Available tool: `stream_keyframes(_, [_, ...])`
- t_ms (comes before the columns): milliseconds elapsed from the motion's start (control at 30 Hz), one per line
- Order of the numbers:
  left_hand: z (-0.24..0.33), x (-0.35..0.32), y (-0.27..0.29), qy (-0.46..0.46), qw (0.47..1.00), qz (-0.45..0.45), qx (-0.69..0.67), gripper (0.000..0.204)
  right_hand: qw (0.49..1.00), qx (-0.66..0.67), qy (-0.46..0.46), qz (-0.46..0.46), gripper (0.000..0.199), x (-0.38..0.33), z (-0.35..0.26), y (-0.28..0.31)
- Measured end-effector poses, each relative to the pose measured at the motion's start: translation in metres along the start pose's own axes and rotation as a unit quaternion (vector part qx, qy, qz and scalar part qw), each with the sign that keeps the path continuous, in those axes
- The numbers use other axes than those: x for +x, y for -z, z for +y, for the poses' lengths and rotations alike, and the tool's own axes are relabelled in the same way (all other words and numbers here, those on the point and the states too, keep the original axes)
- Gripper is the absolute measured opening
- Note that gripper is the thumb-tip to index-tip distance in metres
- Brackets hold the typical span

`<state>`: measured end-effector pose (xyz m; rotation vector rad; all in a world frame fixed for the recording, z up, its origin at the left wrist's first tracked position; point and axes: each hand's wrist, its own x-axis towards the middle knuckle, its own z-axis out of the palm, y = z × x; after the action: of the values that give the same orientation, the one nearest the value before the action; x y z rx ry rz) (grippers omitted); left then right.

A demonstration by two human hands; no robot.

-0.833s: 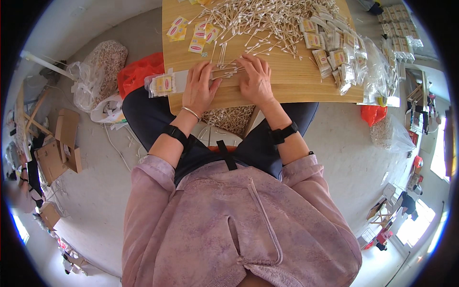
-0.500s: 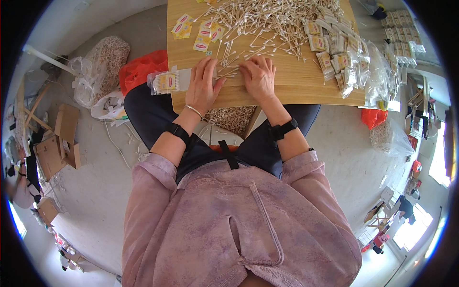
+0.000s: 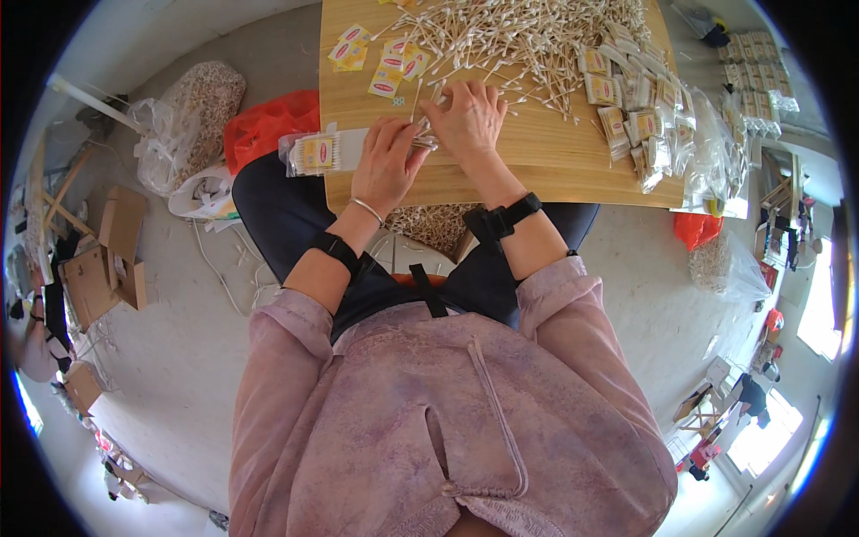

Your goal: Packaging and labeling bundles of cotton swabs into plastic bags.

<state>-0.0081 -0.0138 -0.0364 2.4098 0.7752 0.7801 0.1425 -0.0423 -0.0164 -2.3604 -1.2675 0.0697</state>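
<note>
My left hand [image 3: 386, 164] is closed near the table's front edge, with a small bunch of cotton swabs [image 3: 428, 142] showing at its thumb and fingertips. Just right and a little farther off, my right hand [image 3: 469, 123] bends over the wood, thumb and fingers curled on a few loose cotton swabs [image 3: 438, 89]. Beside my left hand lies a clear pack of swabs [image 3: 315, 154] with a yellow-and-red card, on the table's left edge. Several yellow cards [image 3: 387, 76] lie beyond it. A large heap of loose swabs [image 3: 528, 36] spreads across the far side.
Filled swab packs [image 3: 644, 121] pile up on the table's [image 3: 537, 170] right, next to clear plastic bags [image 3: 707, 143]. A red bag [image 3: 273, 127] sits left of the table. Beneath the front edge is a box of swabs [image 3: 434, 228]. Cardboard boxes [image 3: 121, 242] stand on the left floor.
My right hand has moved forward and slightly left, to the loose swabs. My left hand has shifted a little right and now holds a bunch of swabs that lay between the hands.
</note>
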Motion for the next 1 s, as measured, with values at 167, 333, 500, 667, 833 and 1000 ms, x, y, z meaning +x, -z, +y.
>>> stream_keyframes(167, [-0.001, 0.000, 0.002, -0.026, 1.000, 0.014, 0.003, 0.032, 0.999, 0.038, -0.006, -0.017, 0.022, -0.001, 0.018, 0.002])
stream_keyframes(333, [-0.001, -0.001, -0.001, -0.005, 1.000, 0.027, -0.011, 0.029, 0.997, 0.050, 0.052, 0.006, 0.015, -0.005, 0.022, -0.005])
stream_keyframes(500, [-0.005, -0.001, -0.003, -0.018, 0.999, 0.020, -0.017, 0.025, 0.986, 0.087, 0.139, -0.016, 0.011, -0.013, 0.019, -0.003])
stream_keyframes(667, [-0.003, -0.004, 0.001, 0.017, 0.999, 0.004, -0.038, 0.033, 0.985, 0.056, 0.160, -0.016, 0.010, -0.018, 0.021, 0.008])
stream_keyframes(833, [0.006, 0.001, -0.001, 0.052, 0.984, 0.072, 0.153, 0.064, 0.989, 0.024, 0.146, -0.013, 0.008, -0.013, 0.024, 0.006])
stream_keyframes(1000, [-0.001, -0.001, -0.001, 0.047, 0.996, 0.027, 0.070, 0.066, 0.988, 0.038, 0.149, 0.001, 0.007, -0.019, 0.022, 0.011])
